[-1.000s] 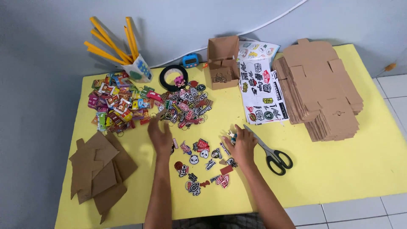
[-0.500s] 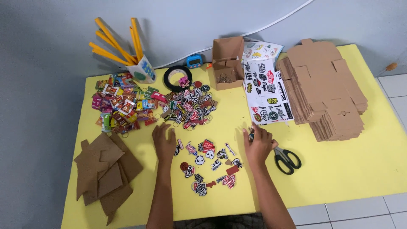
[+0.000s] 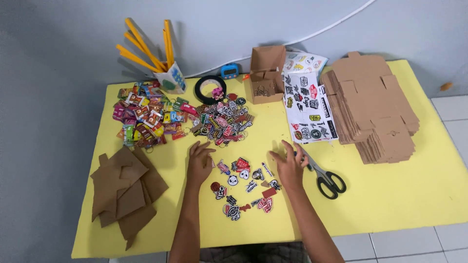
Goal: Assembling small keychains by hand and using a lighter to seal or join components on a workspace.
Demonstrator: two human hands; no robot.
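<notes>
Both my left hand (image 3: 199,163) and right hand (image 3: 289,167) rest open and empty, flanking cut stickers (image 3: 242,187); scissors (image 3: 324,174) at three o'clock.

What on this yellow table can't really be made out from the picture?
- Head view: the designs on the cut-out stickers between the left hand and right hand are too small.
- What lies under each palm is covered by the hand.
- The small box hides its inside behind its own walls.
- The scissors tips sit under the right hand.

Yellow table (image 3: 419,195) bearing stickers (image 3: 243,187), scissors (image 3: 325,176), cardboard (image 3: 373,104)
</notes>
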